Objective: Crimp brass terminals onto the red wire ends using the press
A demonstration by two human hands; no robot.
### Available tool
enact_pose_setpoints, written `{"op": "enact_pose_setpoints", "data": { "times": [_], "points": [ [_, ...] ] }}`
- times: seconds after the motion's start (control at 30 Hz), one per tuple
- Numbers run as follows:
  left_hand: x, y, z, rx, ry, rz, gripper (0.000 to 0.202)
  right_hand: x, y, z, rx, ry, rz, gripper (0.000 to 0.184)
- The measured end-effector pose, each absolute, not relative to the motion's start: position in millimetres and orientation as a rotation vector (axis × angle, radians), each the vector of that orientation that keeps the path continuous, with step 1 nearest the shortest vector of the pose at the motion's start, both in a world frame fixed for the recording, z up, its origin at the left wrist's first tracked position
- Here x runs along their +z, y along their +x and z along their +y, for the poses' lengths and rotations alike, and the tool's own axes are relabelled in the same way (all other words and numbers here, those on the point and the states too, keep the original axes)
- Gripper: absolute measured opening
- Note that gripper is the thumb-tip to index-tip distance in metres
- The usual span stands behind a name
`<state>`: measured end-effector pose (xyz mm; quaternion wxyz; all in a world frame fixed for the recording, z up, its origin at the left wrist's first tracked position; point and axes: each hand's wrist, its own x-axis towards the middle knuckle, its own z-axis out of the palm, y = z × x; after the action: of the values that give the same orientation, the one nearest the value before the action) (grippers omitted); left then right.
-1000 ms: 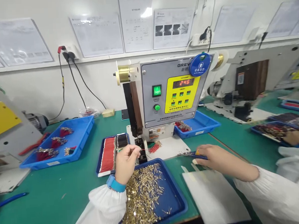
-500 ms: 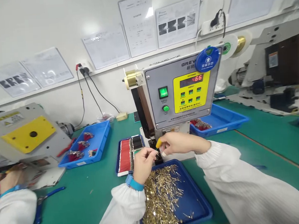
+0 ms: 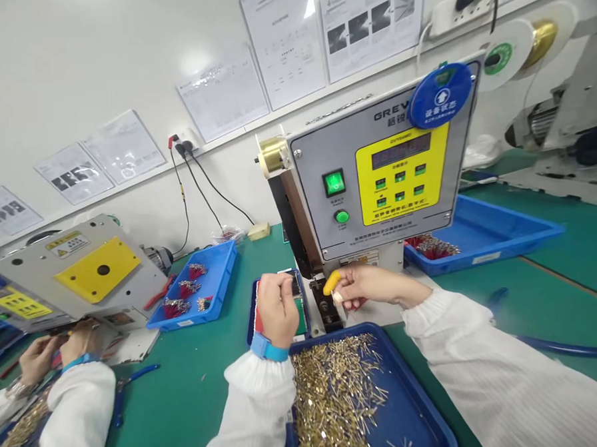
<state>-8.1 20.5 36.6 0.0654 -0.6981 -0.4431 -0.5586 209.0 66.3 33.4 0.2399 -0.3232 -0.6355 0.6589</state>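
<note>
My left hand is closed over the red-wire tray, just left of the crimping machine's die; its fingertips are hidden, so I cannot tell whether it grips a wire. My right hand, with a yellow finger cot, is curled close to the die. Nothing held shows in it. Below both hands lies a blue tray heaped with loose brass terminals. A blue wristband circles my left wrist.
A co-worker's hands work at the far left, beside a grey machine. Blue trays of red wire bundles stand on either side. Blue-handled pliers lie on the green bench at right.
My right hand has come in from the bench to the die, and both hands have closed in together. The view has swung and tilted, and the machine's red counter no longer shows lit digits.
</note>
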Motion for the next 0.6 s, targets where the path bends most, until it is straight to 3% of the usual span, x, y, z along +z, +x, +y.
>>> {"op": "enact_pose_setpoints", "data": {
  "times": [0.23, 0.4, 0.6],
  "points": [
    [27, -20, 50, -1.818, -1.837, -1.507, 0.026, 33, 207, 65, 1.831, -0.896, -1.528, 0.026],
    [0, -10, 39, -1.739, -2.059, -1.558, 0.028, 38, 202, 77, 1.901, -0.830, -1.514, 0.019],
    [2, -5, 31, -1.713, -2.104, -1.553, 0.025, 33, 193, 82, 1.873, -0.798, -1.466, 0.020]
  ]
}}
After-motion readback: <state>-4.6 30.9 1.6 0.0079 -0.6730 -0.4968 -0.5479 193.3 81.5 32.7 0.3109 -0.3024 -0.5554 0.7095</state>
